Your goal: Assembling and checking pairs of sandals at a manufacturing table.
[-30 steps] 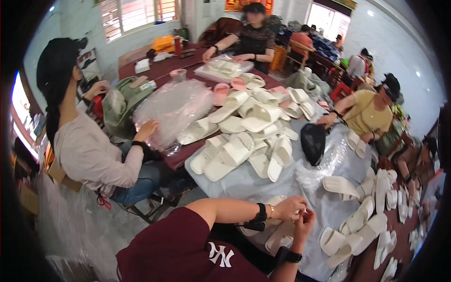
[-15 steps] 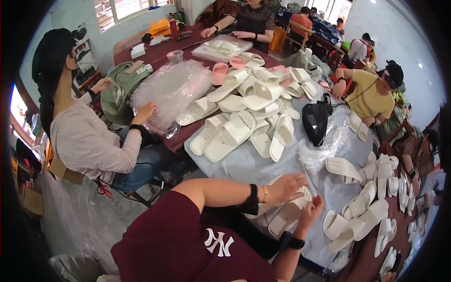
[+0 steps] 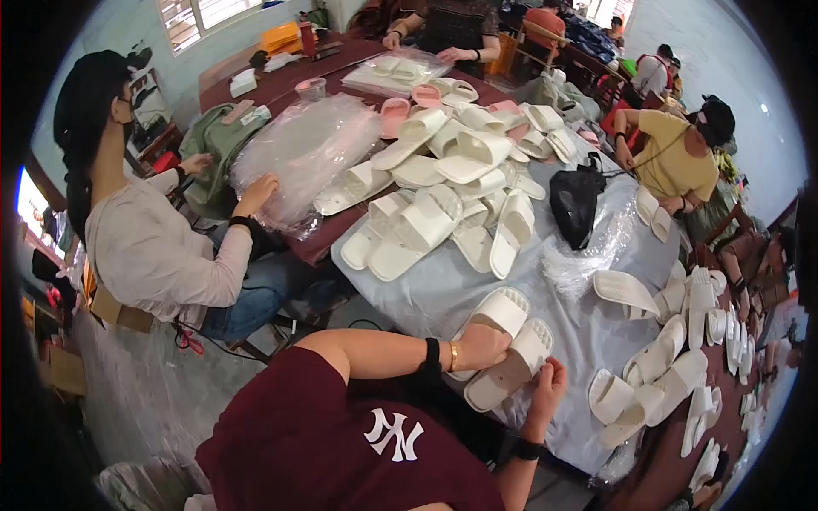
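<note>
A pair of white slippers lies side by side at the near edge of the covered table: a left slipper [image 3: 501,312] and a right slipper [image 3: 527,347], soles down and toes pointing away. My left hand [image 3: 480,347] is closed at the heel part of the left slipper, its fingertips hidden from view. Beside the right slipper's outer edge, my right hand [image 3: 552,387] has curled fingers, with thumb and fingertips against that edge. Farther off lies a heap of white slippers [image 3: 473,156] with a few pink slippers [image 3: 395,116] among them.
A black plastic bag [image 3: 573,209] and crumpled clear film [image 3: 579,264] lie right of the heap. More white slippers [image 3: 635,409] are spread along the right. A co-worker at left touches a stack of clear plastic bags [image 3: 311,153]. Other people sit around the tables.
Both hands have come down from above the pair onto the slippers. My left hand has closed from spread fingers, and the pair has shifted slightly away from me.
</note>
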Motion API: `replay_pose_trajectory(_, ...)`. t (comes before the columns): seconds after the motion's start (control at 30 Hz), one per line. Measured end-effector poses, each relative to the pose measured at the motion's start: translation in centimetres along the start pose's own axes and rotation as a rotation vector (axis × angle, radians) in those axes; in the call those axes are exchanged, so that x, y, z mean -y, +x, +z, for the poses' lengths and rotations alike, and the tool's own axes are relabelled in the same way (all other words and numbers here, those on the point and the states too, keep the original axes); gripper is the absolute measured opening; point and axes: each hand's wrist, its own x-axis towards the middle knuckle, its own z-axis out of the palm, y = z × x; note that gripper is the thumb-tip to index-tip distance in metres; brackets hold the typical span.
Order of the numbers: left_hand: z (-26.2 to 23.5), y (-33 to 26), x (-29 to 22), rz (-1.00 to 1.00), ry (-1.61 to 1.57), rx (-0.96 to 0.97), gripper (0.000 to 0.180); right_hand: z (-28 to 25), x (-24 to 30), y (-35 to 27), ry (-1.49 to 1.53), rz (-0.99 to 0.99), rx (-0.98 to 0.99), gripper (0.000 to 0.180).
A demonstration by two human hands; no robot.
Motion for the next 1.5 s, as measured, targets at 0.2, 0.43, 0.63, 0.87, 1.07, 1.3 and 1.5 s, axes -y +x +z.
replay_pose_trajectory(0.2, -2.1, -0.1, 0.9, 0.019, -0.029, -0.107, 0.019, -2.8, 0.9, -1.8, 0.138, 0.131, -0.177, 0.016)
replay_pose_trajectory(0.43, -16.1, 5.4, 3.0, -0.110, 0.068, -0.379, 0.018, -7.6, 3.4, -3.0, 0.104, 0.033, -0.350, 0.016)
replay_pose_trajectory(0.63, -25.2, 13.8, 10.1, -0.003, 0.573, -0.364, 0.029, -11.8, 3.0, -3.0, 0.152, -0.034, -0.510, 0.015)
replay_pose_trajectory(0.87, -21.8, 10.2, 17.1, -0.014, 0.451, -0.379, 0.045, -16.3, 4.5, -2.5, -0.112, -0.083, -0.709, 0.018)
replay_pose_trajectory(1.07, -19.1, 8.0, 12.7, 0.064, 0.457, -0.452, 0.039, -22.4, 1.6, -1.3, -1.034, -0.348, -1.050, 0.033)
replay_pose_trajectory(1.3, -15.4, 4.6, 5.9, 0.191, 0.192, -0.400, 0.035, -22.2, 2.0, -0.8, -0.777, 0.064, -0.776, 0.025)
replay_pose_trajectory(1.5, -7.9, 1.8, 1.2, 0.138, -0.228, 0.139, 0.055, -15.3, 12.7, -3.3, -0.151, -0.126, -0.541, 0.023)
